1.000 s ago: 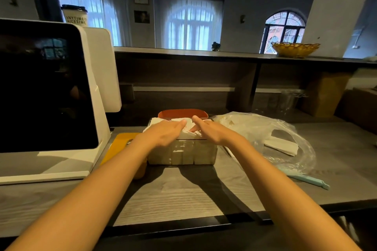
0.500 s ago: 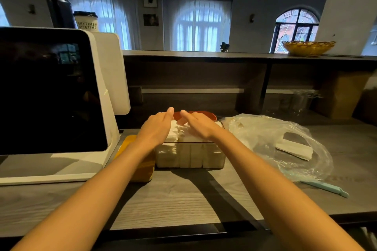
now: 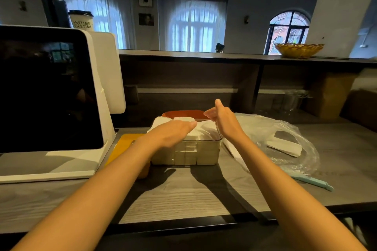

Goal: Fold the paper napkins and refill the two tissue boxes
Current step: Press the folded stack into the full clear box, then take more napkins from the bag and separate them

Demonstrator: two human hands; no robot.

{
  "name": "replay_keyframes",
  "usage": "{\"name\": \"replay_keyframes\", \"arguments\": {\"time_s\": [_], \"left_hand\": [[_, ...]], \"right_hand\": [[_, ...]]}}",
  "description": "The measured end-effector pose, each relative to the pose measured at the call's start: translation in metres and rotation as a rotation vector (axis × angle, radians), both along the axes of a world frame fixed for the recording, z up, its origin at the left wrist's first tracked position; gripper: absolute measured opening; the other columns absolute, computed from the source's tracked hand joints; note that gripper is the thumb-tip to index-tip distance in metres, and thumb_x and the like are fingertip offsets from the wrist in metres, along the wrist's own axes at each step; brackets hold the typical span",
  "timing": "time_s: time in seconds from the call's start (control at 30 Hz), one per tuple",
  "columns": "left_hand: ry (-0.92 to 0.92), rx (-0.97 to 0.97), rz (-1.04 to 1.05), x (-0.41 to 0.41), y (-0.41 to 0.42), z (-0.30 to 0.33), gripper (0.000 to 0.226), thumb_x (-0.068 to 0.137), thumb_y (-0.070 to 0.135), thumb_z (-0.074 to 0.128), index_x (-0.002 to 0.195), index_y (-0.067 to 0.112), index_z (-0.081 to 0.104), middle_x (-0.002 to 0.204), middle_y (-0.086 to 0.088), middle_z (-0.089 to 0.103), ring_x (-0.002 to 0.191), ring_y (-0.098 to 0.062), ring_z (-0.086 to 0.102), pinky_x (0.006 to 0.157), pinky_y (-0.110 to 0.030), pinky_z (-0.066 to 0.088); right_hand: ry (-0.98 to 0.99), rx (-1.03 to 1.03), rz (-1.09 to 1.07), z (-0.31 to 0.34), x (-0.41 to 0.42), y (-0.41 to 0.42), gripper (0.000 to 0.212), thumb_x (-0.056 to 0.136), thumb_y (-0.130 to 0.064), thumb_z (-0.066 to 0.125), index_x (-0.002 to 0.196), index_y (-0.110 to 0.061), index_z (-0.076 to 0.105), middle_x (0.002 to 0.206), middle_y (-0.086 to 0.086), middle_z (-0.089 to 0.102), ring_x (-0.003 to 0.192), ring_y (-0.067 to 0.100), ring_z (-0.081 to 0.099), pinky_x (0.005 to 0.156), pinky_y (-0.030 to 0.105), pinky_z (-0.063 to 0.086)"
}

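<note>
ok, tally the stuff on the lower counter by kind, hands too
hands: 2, left, right
tissue boxes: 1 clear box; orange item behind, kind unclear
plastic bags: 1
napkin packs in bag: 1
blue tools: 1
POS terminals: 1
yellow lids: 1
total: 9

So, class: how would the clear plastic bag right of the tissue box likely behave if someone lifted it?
The clear plastic bag looks thin and crumpled, so it is probably floppy and light. The folded napkins inside it would likely slide and make it sag.
</note>
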State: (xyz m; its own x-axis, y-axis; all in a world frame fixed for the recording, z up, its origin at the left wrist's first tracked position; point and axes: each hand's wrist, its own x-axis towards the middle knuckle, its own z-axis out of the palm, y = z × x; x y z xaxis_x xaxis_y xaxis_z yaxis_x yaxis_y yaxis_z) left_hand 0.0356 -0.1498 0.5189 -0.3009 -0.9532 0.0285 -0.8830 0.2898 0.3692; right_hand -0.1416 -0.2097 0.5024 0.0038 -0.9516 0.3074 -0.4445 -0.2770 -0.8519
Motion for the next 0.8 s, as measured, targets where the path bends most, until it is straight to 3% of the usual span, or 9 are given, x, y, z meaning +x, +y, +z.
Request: {"name": "replay_keyframes", "arguments": {"time_s": [0.13, 0.27, 0.37, 0.5, 0.63, 0.8], "left_hand": [[0.006, -0.048, 0.062, -0.007, 0.009, 0.008, 0.044, 0.112, 0.030, 0.023, 0.152, 0.019, 0.037, 0.156, -0.006, 0.042, 0.140, -0.024, 0.042, 0.115, -0.035, 0.032], [0.288, -0.257, 0.046, -0.037, 0.018, 0.015, 0.038, 0.111, 0.025, 0.029, 0.136, 0.013, 0.054, 0.138, -0.006, 0.057, 0.126, -0.019, 0.052, 0.100, -0.028, 0.043], [0.662, -0.174, -0.083, -0.073, 0.012, 0.007, 0.049, 0.110, 0.039, 0.021, 0.120, 0.020, 0.065, 0.120, 0.006, 0.063, 0.112, -0.008, 0.057, 0.085, -0.016, 0.042], [0.901, 0.028, -0.194, -0.131, 0.002, -0.018, 0.052, 0.109, 0.043, 0.023, 0.115, 0.017, 0.067, 0.119, 0.001, 0.065, 0.113, -0.011, 0.059, 0.094, -0.028, 0.051], [0.885, 0.157, -0.189, -0.178, -0.012, -0.053, 0.050, 0.108, 0.049, 0.022, 0.114, 0.028, 0.066, 0.131, -0.002, 0.062, 0.122, -0.016, 0.055, 0.112, -0.044, 0.041], [0.681, 0.071, -0.224, -0.213, -0.033, -0.075, 0.055, 0.109, 0.048, 0.018, 0.141, 0.025, 0.055, 0.151, 0.003, 0.049, 0.137, -0.010, 0.041, 0.108, -0.025, 0.027]], "right_hand": [[-0.080, -0.029, -0.026, 0.006, -0.023, 0.015, 0.062, 0.108, -0.045, 0.015, 0.097, -0.018, 0.070, 0.114, 0.006, 0.069, 0.106, 0.019, 0.061, 0.095, 0.036, 0.044], [-0.161, -0.082, -0.086, 0.009, -0.057, 0.028, 0.063, 0.109, -0.043, 0.015, 0.097, -0.016, 0.071, 0.107, 0.003, 0.069, 0.103, 0.017, 0.062, 0.093, 0.034, 0.046], [-0.179, -0.119, -0.181, 0.004, -0.090, 0.037, 0.065, 0.109, -0.041, 0.015, 0.093, -0.014, 0.072, 0.103, 0.005, 0.070, 0.097, 0.017, 0.063, 0.090, 0.034, 0.048], [-0.169, -0.051, -0.297, -0.009, -0.137, 0.036, 0.066, 0.109, -0.042, 0.016, 0.088, -0.011, 0.072, 0.102, 0.012, 0.071, 0.097, 0.024, 0.065, 0.087, 0.038, 0.051], [0.074, 0.075, -0.306, -0.031, -0.179, 0.025, 0.072, 0.108, -0.043, 0.016, 0.096, -0.004, 0.076, 0.110, 0.018, 0.071, 0.096, 0.022, 0.062, 0.093, 0.038, 0.047], [0.279, 0.072, -0.149, -0.052, -0.213, 0.012, 0.068, 0.105, -0.054, 0.022, 0.117, -0.010, 0.072, 0.128, 0.007, 0.065, 0.111, 0.013, 0.055, 0.092, 0.028, 0.035]]}}
